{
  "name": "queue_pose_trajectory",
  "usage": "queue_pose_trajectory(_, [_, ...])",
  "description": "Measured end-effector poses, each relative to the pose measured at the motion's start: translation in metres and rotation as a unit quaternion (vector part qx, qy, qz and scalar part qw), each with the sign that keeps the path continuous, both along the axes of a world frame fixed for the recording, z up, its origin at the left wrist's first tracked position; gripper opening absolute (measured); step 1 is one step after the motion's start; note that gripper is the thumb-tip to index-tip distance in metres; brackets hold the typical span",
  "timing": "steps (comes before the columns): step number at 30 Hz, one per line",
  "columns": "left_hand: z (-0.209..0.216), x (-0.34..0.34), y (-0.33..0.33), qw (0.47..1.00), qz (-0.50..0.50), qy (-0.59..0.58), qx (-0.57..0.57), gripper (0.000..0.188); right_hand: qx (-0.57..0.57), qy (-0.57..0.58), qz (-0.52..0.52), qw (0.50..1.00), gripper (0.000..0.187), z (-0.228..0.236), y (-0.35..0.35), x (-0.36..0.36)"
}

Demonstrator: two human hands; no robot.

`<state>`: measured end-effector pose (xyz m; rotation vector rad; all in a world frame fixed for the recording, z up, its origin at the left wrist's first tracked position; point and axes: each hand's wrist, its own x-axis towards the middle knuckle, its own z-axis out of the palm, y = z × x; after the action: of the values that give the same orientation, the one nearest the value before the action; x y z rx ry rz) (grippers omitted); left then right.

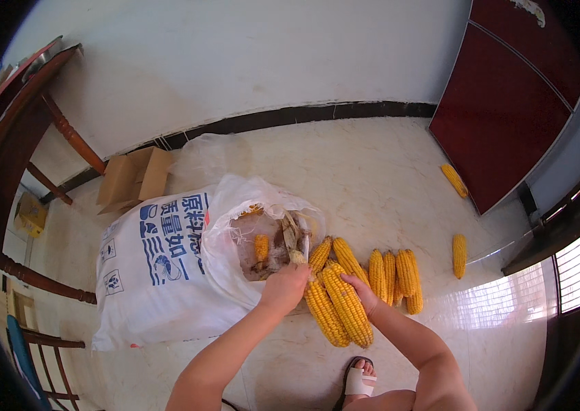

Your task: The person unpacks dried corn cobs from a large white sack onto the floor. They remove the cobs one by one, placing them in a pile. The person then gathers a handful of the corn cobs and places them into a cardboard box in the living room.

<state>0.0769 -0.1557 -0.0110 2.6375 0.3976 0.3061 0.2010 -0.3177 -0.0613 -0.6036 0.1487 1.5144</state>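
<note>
In front of me, two yellow corn cobs are held side by side, tilted, beside the mouth of a white woven sack (159, 301). My right hand (364, 294) is closed round the side of the right-hand corn cob (346, 301). My left hand (286, 288) is closed at the upper end of the left-hand corn cob (324, 315); its fingertips are partly hidden. A pale dry husk (292, 236) rises just above that hand. Inside the sack's opening lies another corn cob (261, 248). More corn cobs (349, 257) lie just beyond my hands.
Several corn cobs (409, 272) lie in a row on the tiled floor to the right. Two single cobs, a far one (454, 181) and a nearer one (459, 257), lie near a dark red panel (502, 103). A cardboard box (125, 181) and wooden table (12, 151) stand left.
</note>
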Motion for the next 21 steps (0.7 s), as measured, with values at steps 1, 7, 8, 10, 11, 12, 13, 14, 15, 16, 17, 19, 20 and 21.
queue_pose_trajectory(1, [-0.005,0.002,0.003,0.999,0.010,-0.043,0.000,0.019,-0.004,-0.001,-0.004,1.000,0.041,-0.002,-0.002,0.001])
queue_pose_trajectory(7, [-0.001,0.018,0.055,0.958,0.224,-0.179,0.002,0.018,-0.040,0.003,-0.043,0.998,0.042,0.001,-0.025,0.017])
queue_pose_trajectory(8, [-0.005,0.017,0.066,0.960,0.237,-0.152,0.006,0.018,-0.032,-0.001,-0.055,0.998,0.042,-0.002,-0.028,0.022])
queue_pose_trajectory(10, [-0.015,0.017,0.084,0.961,0.258,-0.099,0.008,0.017,-0.020,-0.012,-0.084,0.996,0.041,-0.011,-0.038,0.033])
queue_pose_trajectory(11, [-0.021,0.014,0.091,0.965,0.252,-0.075,0.001,0.017,-0.020,-0.005,-0.086,0.996,0.042,-0.005,-0.039,0.037])
queue_pose_trajectory(12, [-0.034,0.014,0.091,0.966,0.248,-0.067,0.043,0.017,-0.022,-0.015,-0.098,0.995,0.042,-0.003,-0.040,0.041])
queue_pose_trajectory(13, [-0.049,0.011,0.089,0.964,0.243,-0.060,0.085,0.019,-0.024,-0.025,-0.111,0.993,0.043,-0.001,-0.042,0.045])
queue_pose_trajectory(14, [-0.051,0.015,0.085,0.972,0.222,-0.023,0.069,0.021,-0.029,-0.034,-0.127,0.991,0.043,0.000,-0.046,0.049])
queue_pose_trajectory(15, [-0.047,0.022,0.078,0.979,0.197,0.013,0.049,0.024,-0.050,-0.042,-0.149,0.987,0.045,0.000,-0.051,0.052])
queue_pose_trajectory(16, [-0.037,0.029,0.076,0.984,0.157,0.079,-0.025,0.028,-0.047,-0.041,-0.161,0.985,0.045,-0.004,-0.054,0.056])
queue_pose_trajectory(17, [-0.025,0.036,0.068,0.978,0.111,0.145,-0.099,0.033,-0.044,-0.042,-0.177,0.982,0.045,-0.009,-0.058,0.061])
queue_pose_trajectory(19, [-0.015,0.043,0.044,0.992,0.078,0.033,-0.091,0.033,-0.044,-0.034,-0.208,0.977,0.045,-0.006,-0.058,0.065])
queue_pose_trajectory(20, [-0.010,0.048,0.030,0.994,0.061,-0.025,-0.089,0.034,-0.050,-0.036,-0.225,0.972,0.045,-0.004,-0.060,0.065])
queue_pose_trajectory(21, [-0.004,0.053,0.017,0.994,0.039,-0.050,-0.085,0.035,-0.052,-0.037,-0.237,0.969,0.045,-0.005,-0.058,0.067])
